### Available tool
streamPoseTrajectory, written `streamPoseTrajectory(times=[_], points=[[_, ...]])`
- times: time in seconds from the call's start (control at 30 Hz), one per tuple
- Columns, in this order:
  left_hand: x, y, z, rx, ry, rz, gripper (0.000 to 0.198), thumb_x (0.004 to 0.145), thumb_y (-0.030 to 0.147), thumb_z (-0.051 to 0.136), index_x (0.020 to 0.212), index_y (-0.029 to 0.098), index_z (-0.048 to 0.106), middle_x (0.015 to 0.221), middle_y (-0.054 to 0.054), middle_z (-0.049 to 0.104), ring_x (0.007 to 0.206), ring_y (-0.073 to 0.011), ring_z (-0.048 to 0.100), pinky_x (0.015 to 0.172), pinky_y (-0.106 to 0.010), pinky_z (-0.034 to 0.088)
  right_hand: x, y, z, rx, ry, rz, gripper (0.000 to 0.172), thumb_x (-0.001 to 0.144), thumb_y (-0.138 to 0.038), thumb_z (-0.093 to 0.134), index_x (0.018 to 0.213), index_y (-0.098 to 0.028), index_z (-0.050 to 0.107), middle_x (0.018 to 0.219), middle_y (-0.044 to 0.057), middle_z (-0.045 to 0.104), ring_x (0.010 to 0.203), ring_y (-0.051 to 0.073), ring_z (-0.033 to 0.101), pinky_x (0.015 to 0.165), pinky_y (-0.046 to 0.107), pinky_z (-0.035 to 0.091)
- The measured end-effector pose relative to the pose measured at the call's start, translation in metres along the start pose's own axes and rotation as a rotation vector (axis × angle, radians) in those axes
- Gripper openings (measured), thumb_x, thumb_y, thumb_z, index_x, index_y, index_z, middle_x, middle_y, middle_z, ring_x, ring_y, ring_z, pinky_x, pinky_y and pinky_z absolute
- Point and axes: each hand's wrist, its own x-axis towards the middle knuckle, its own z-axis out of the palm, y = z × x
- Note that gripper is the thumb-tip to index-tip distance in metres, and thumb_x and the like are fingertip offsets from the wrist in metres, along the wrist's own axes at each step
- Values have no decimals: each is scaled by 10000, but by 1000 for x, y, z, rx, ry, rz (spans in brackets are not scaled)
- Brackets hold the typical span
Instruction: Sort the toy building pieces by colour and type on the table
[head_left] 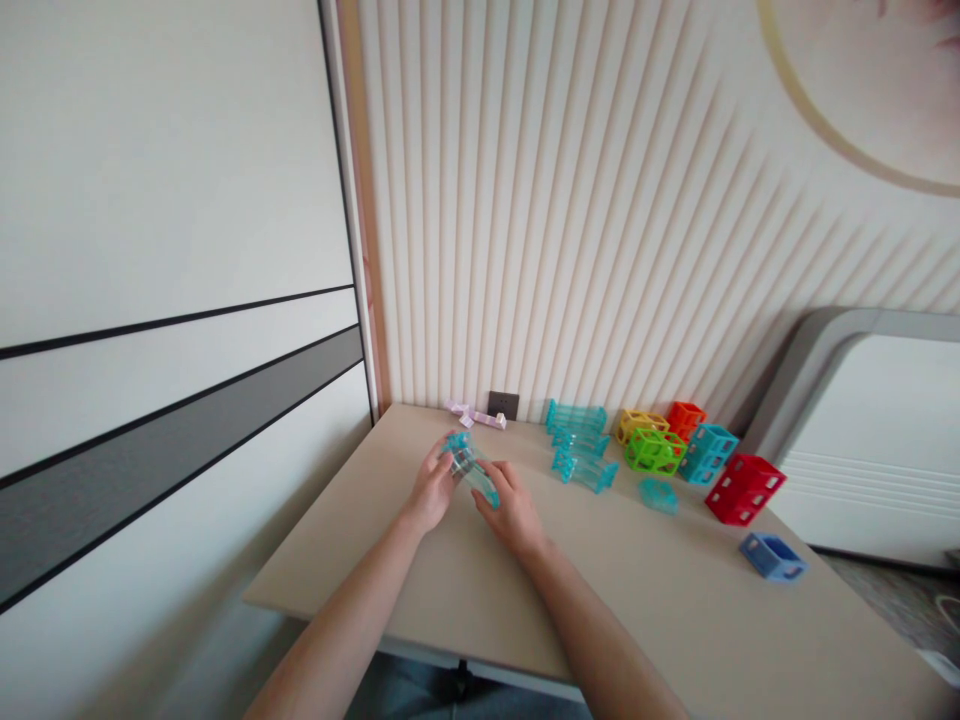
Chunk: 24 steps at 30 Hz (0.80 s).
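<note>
Left hand [431,490]: grasping the far end of the clear piece.
Right hand [514,508]: fingers on the near end of the same item.
Clear piece [472,474]: between both hands, teal at its ends, slanting from far left to near right; contact with the table [341,525] cannot be told.
Purple piece [486,418]: beyond the hands, near the socket [503,404].
Teal pieces [586,470]: grouped right of the hands, near the wall.
Frames: yellow frame [637,427] and green frame [655,453] close together; red block [745,490] farther right; blue frame [772,557] nearest the right edge.
</note>
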Motion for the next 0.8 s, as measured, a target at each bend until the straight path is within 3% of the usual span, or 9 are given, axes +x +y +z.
streamPoseTrajectory(times=[0.17, 0.33, 0.43, 0.5, 0.67, 0.8], points=[[0, -2, -3, 25, 37, 28, 514, 682, 383, 885, 1107, 195, 666, 891, -16, 716, 774, -129, 649, 763, -246, 482, 0, -2, 2, -95, -22, -81, 471, 896, -191, 607, 1356, -280, 564, 1075, 94, 628, 982, 261, 598, 857, 417, 537], [-1, 1, -2, -7, 41, 58, 466, 709, 380, 869, 1087, 212, 655, 916, -17, 717, 805, -148, 669, 790, -273, 496, 1, 0, 1, -36, 94, 20, 414, 890, -230, 632, 1300, -278, 596, 1169, 100, 618, 1077, 272, 590, 937, 447, 505], [2, 2, -4, -51, 73, 59, 439, 728, 423, 847, 1065, 219, 654, 921, -16, 725, 823, -171, 687, 842, -332, 513, 2, 6, 1, 72, 198, 128, 421, 895, -294, 634, 1311, -258, 578, 1238, 113, 599, 1157, 275, 571, 999, 457, 479], [5, 2, -7, -80, 108, 57, 412, 739, 452, 832, 1028, 212, 662, 923, -17, 733, 831, -177, 696, 868, -357, 518, 2, 10, 3, 180, 211, 209, 483, 887, -353, 642, 1347, -239, 547, 1271, 125, 594, 1144, 270, 586, 961, 436, 507], [9, 2, -12, -95, 176, 31, 386, 764, 476, 802, 977, 178, 681, 926, -38, 754, 860, -185, 709, 877, -360, 528, 2, 21, 17, 495, 131, 438, 585, 869, -485, 643, 1369, -203, 532, 1009, 72, 691, 816, 193, 646, 713, 322, 553], [9, 1, -13, -63, 193, -9, 386, 757, 477, 803, 970, 176, 686, 922, -39, 760, 846, -184, 711, 833, -351, 540, 5, 25, 18, 705, 249, 485, 694, 814, -545, 693, 1387, -192, 522, 1012, 66, 698, 807, 181, 643, 726, 320, 545]])
